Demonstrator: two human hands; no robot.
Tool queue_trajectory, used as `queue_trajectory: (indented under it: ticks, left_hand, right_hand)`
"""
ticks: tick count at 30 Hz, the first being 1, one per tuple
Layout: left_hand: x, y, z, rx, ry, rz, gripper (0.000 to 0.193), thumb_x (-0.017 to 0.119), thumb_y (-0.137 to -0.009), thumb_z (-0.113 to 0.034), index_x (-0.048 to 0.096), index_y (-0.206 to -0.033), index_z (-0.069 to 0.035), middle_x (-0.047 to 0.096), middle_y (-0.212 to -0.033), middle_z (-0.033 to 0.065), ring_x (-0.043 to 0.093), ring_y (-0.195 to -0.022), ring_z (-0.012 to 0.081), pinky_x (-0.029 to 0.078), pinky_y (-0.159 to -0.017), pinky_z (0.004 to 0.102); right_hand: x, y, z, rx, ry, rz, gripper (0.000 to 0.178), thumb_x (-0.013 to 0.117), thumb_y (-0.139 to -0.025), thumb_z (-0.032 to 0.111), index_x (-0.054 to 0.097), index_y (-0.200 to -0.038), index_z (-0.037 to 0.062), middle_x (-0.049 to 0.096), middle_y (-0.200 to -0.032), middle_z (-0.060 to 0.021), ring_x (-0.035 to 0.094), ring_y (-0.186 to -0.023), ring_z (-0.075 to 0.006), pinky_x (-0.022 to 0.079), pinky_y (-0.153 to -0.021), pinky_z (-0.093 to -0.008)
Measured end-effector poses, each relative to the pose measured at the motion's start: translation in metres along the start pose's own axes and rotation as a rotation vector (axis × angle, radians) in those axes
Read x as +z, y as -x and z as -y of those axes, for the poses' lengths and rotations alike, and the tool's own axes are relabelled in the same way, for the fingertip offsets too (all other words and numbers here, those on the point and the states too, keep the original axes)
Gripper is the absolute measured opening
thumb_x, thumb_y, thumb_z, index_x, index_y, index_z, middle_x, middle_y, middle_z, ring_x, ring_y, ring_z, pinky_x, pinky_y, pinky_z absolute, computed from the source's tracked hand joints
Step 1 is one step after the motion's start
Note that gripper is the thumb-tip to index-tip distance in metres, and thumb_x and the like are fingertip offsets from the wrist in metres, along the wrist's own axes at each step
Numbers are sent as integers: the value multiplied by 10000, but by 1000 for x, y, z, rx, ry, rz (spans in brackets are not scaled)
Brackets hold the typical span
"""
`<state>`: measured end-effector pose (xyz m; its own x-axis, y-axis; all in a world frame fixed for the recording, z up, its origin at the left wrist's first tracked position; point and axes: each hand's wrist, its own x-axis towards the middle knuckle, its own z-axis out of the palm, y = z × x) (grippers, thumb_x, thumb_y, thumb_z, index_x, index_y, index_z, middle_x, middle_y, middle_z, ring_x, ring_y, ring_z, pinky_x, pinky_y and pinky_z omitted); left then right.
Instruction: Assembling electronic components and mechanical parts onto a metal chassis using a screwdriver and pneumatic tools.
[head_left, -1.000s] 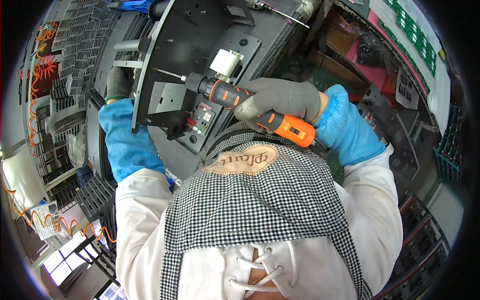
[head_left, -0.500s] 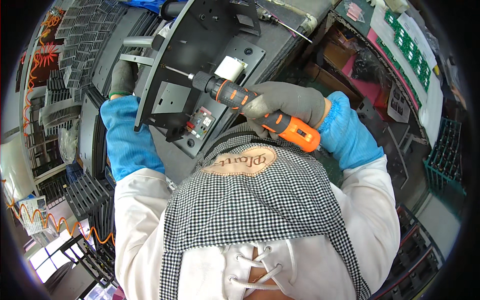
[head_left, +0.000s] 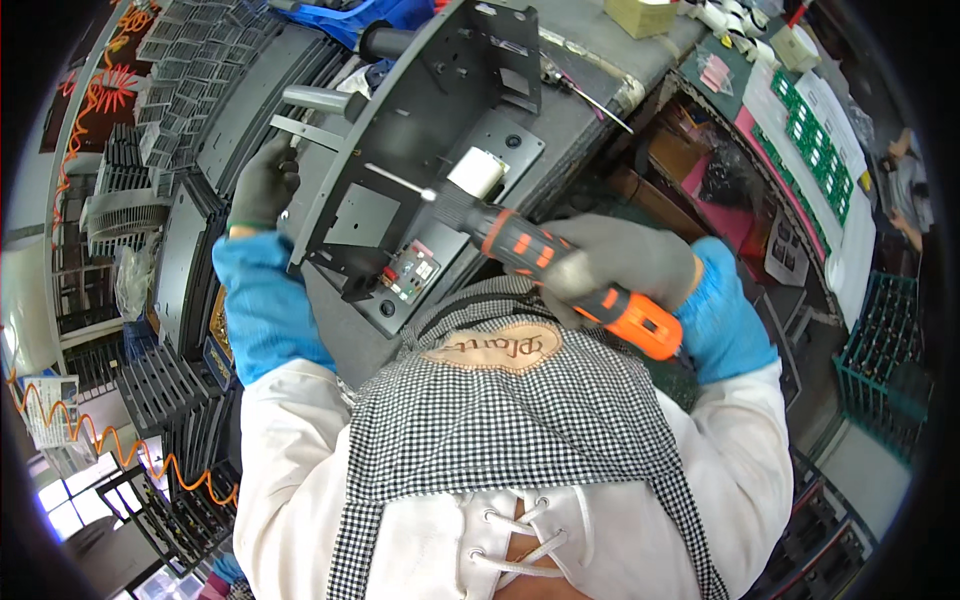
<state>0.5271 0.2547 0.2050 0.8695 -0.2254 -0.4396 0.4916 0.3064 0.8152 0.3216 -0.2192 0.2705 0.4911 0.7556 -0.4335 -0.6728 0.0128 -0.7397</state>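
My right hand (head_left: 625, 262), in a grey glove, is wrapped round an orange and black electric screwdriver (head_left: 525, 248). Its long bit ends a little short of the side wall of a dark grey metal chassis (head_left: 405, 140), and the tool is slightly blurred. Beyond that wall, my gloved left hand (head_left: 266, 185) has its fingers curled in beside the end of a flat metal handle bar (head_left: 308, 132); whatever it may hold is hidden. Inside the chassis sit a white block-shaped part (head_left: 477, 172) and a small circuit board (head_left: 414, 270) with a red connector.
A thin screwdriver (head_left: 595, 105) lies on the grey bench (head_left: 575, 125) past the chassis. At left are stacked dark metal panels (head_left: 250, 110). A blue bin (head_left: 375, 18) stands at the back. Green circuit boards (head_left: 815, 150) lie on the right-hand table, above a green rack (head_left: 880, 350).
The electric screwdriver has drawn back right and toward me, its tip coming off the chassis wall. My left hand has come out from behind the handle, its curled fingers now showing.
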Motion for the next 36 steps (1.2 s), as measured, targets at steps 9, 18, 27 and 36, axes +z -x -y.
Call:
queue_trajectory:
  ticks: [9, 18, 27, 36]
  left_hand:
    - [88, 90, 10, 239, -26, 71, 410, 516, -1035, -101, 449, -1399, 76, 631, -1249, 180, 665, -1017, 187, 584, -805, 220]
    - [102, 93, 14, 260, -85, 223, 437, 642, -1000, -406, 613, -1178, -8, 576, -851, 1, 461, -635, 50, 371, -529, 170]
    - [125, 106, 2, 365, -608, 44, 504, 683, -947, -510, 688, -1077, -23, 586, -750, -25, 490, -609, 37, 357, -509, 179]
    - [126, 102, 1, 379, -569, 137, 652, 705, -890, -574, 678, -1178, 11, 663, -801, 24, 588, -635, 71, 407, -507, 171]
  right_hand:
    - [13, -23, 16, -162, -70, 94, 392, 724, -830, 294, 604, -1065, 5, 632, -835, -59, 596, -743, -133, 499, -689, -294]
    - [25, -39, 30, -83, -26, 127, 350, 724, -844, 285, 601, -1042, 24, 633, -845, -57, 605, -734, -132, 532, -682, -305]
    - [8, -40, 22, -4, -74, 182, 373, 709, -871, 299, 592, -1086, 18, 641, -805, -69, 619, -687, -139, 547, -630, -302]
    - [2, -31, 1, -102, -266, 253, 453, 641, -958, 285, 569, -1304, 1, 660, -791, -88, 628, -666, -143, 545, -606, -297]
